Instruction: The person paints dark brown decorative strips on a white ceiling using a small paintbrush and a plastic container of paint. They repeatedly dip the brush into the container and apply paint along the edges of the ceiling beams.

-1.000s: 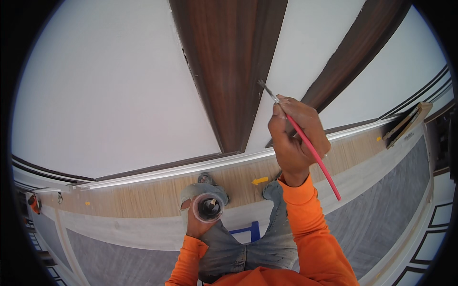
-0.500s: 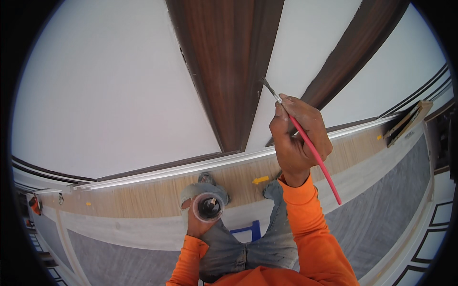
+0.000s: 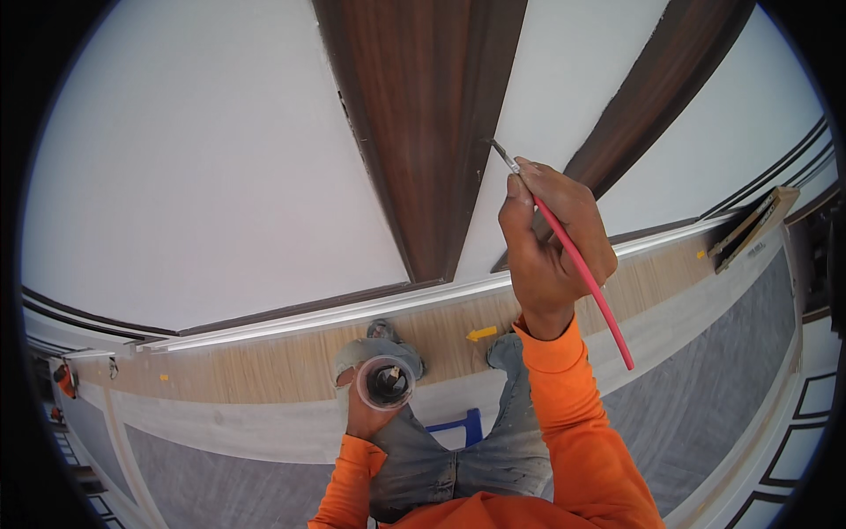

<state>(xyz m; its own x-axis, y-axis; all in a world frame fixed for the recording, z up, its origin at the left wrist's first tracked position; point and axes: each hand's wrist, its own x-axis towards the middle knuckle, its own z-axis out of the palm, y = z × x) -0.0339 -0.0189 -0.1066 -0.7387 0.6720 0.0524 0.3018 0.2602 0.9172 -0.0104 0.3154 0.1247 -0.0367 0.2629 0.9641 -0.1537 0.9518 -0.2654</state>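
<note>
In my right hand [image 3: 557, 242] is a thin paintbrush [image 3: 577, 264] with a red handle, pinched near its metal collar. Its dark bristle tip meets the right edge of a dark brown wood-grain panel [image 3: 423, 115], where that edge borders the white wall [image 3: 538, 97]. Whether the tip presses on the surface is hard to tell. Low over my left thigh, my left hand [image 3: 363, 416] is wrapped round a clear plastic cup [image 3: 385, 383]. Dark paint lies inside the cup, along with a small pale object I cannot make out.
A second brown strip [image 3: 661, 88] runs up the wall at the right. Below, a white baseboard [image 3: 352, 322] meets the wood-look floor [image 3: 264, 366], which carries a yellow arrow [image 3: 481, 333]. Something blue [image 3: 472, 427] shows between my legs. A wooden frame [image 3: 758, 227] leans at the far right.
My right hand and the paintbrush have shifted slightly up, with the tip a little higher along the panel's edge. My left hand and the cup have stayed almost in place.
</note>
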